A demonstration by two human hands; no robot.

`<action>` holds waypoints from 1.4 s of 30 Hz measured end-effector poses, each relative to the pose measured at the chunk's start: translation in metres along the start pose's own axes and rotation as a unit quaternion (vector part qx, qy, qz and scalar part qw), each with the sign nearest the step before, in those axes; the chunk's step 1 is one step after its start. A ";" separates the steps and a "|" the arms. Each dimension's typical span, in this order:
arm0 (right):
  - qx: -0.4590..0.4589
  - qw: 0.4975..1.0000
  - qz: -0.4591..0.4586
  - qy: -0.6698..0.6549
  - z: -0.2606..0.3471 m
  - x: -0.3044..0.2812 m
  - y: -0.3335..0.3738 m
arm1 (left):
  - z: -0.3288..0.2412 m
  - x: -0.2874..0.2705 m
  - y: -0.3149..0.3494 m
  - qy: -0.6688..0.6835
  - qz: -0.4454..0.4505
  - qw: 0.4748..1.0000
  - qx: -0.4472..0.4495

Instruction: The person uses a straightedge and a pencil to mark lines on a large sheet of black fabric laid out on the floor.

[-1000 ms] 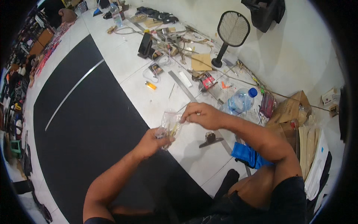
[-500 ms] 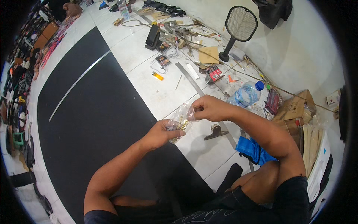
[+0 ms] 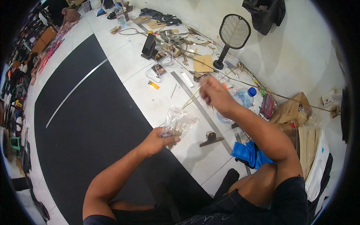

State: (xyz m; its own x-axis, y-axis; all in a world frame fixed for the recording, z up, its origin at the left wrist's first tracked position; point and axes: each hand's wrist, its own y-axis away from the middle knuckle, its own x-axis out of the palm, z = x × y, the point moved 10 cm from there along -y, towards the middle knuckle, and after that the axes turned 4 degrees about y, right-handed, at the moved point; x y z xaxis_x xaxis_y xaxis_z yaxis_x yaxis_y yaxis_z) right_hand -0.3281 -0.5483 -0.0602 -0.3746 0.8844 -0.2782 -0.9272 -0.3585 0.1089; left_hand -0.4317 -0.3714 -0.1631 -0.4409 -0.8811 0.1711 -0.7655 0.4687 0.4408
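Observation:
My left hand (image 3: 156, 141) grips the lower part of a clear zip bag (image 3: 176, 119) between thumb and fingers. Several thin gold-coloured sticks (image 3: 179, 129) show through the plastic, above my thumb. Up and to the right of the bag is my right hand (image 3: 217, 96), its curled fingers smeared by motion. A thin gold-coloured stick (image 3: 191, 98), also blurred, slants from my right fingertips down toward the bag's mouth. What the stick's upper end looks like is hidden. Beneath my hands lie white floor tiles and the edge of a black sheet (image 3: 86, 123).
A metal ruler (image 3: 204, 108) and a large bulldog clip (image 3: 211, 139) lie on the tiles. Nearby are an orange lighter (image 3: 153, 85), a water bottle (image 3: 244, 98) and blue cloth (image 3: 245, 153). A bat-shaped swatter (image 3: 235, 32) stands by the wall. Another strip (image 3: 77, 92) rests on the black sheet.
My right hand has left the bag and swung up and to the right, with a thin gold-coloured stick trailing from its fingers. My left hand stays on the bag, slightly lower.

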 end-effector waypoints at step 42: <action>-0.117 0.941 -0.136 -0.288 0.096 -0.022 0.027 | -0.026 -0.042 -0.010 0.027 -0.034 0.991 0.129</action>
State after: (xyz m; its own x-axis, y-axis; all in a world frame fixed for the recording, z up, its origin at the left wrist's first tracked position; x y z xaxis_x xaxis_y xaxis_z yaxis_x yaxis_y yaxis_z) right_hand -0.3457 -0.5486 0.0406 -0.1249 0.9443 0.3044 -0.9882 -0.0911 -0.1227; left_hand -0.3929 -0.3404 -0.1521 -0.3638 -0.9098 0.1996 -0.8901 0.4027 0.2135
